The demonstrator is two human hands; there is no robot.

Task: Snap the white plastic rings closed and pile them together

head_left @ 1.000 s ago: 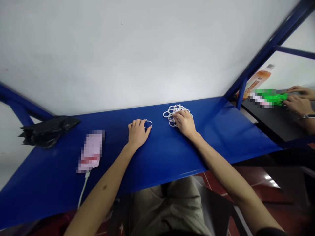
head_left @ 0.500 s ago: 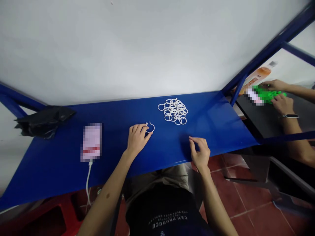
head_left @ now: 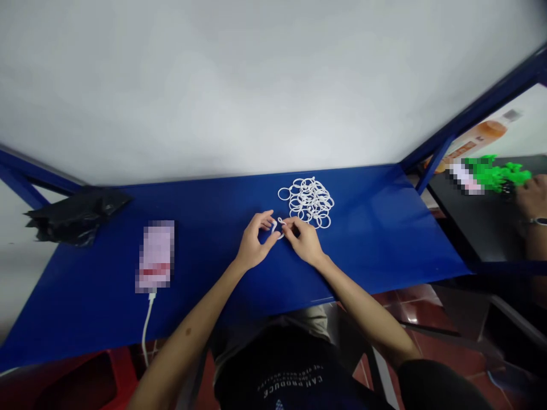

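Note:
A single thin white plastic ring (head_left: 280,236), open at a gap, is held between my two hands near the middle of the blue table. My left hand (head_left: 253,246) grips its left side, thumb below and fingers bent above. On the right side, my right hand (head_left: 306,244) pinches the ring between thumb and fingertips; the fingers partly hide it. Just beyond my right hand lies a loose pile of similar white rings (head_left: 311,199), with one ring at its left edge.
A phone-like pixelated object (head_left: 154,256) with a white cable (head_left: 147,327) lies on the blue table (head_left: 205,205). At the far left is a black plastic bag (head_left: 79,213). Right of the blue frame, another person's hand (head_left: 532,196) is beside green pieces (head_left: 496,172) and a bottle (head_left: 487,134).
My right hand has moved left from near the table's front edge and taken hold of the ring. My left hand has shifted right with the ring. The view has shifted slightly.

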